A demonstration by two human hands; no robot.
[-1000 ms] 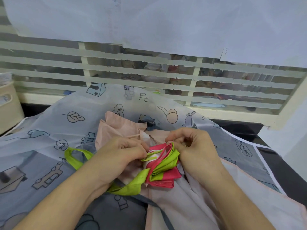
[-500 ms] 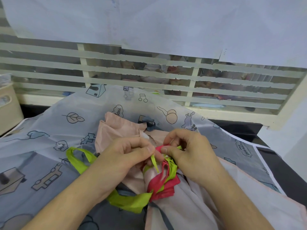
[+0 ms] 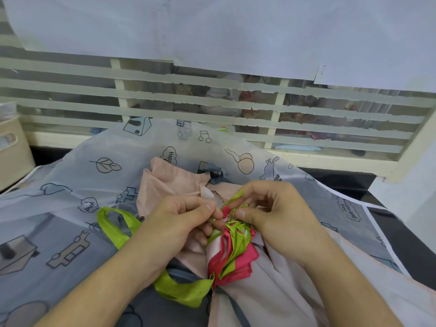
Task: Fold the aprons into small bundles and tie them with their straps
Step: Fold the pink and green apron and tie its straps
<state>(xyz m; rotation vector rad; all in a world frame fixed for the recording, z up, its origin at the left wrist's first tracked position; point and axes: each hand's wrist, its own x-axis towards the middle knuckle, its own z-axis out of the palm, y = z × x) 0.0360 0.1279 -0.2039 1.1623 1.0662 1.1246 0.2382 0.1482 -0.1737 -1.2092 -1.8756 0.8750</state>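
Observation:
A small folded bundle of red, white and lime-green apron cloth (image 3: 232, 253) stands between my hands, wrapped by its lime-green strap (image 3: 186, 290). My left hand (image 3: 181, 223) pinches the strap at the bundle's top with curled fingers. My right hand (image 3: 271, 213) pinches the green strap end right beside it, thumb and forefinger closed. The strap's loose length loops out to the left (image 3: 113, 225) and under my left wrist. A pale pink apron (image 3: 169, 182) lies crumpled under the bundle.
A grey translucent apron with cartoon prints (image 3: 82, 185) is spread over the dark table (image 3: 405, 237). A beige basket (image 3: 11, 147) stands at the far left. A taped window (image 3: 212, 107) runs along the back, with paper sheets (image 3: 212, 29) above.
The bundle has turned upright and tighter. Both hands have moved onto its top, and the green strap end has come up between my right fingers.

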